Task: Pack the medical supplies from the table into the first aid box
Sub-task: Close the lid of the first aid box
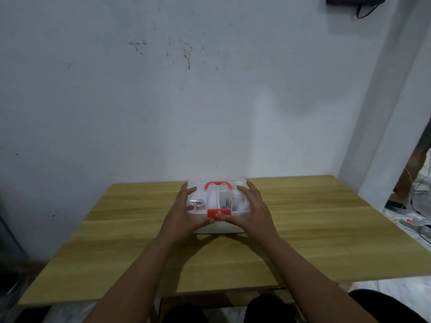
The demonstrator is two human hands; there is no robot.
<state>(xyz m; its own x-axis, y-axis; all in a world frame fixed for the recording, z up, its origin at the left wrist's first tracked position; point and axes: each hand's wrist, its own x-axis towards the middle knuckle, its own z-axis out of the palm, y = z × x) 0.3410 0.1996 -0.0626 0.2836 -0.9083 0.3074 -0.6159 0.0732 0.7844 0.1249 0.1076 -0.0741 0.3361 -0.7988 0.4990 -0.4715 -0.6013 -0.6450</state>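
The first aid box (218, 226) stands near the far middle of the wooden table (314, 229). It has a white base, a clear lid, a red handle (218, 184) and a red front latch (219, 214). Through the lid I see red tape rolls (197, 204) on the left and white supplies (240, 201) on the right. My left hand (186, 212) rests on the lid's left part, thumb by the latch. My right hand (251, 209) presses the lid's right part, thumb also at the latch. The lid looks closed down on the base.
A white wall rises just behind the table. At the right edge a person's leg and sandal (396, 202) stand on a tiled floor with cables and a power strip (412, 223). My dark-clothed knees (268, 308) show below the table's near edge.
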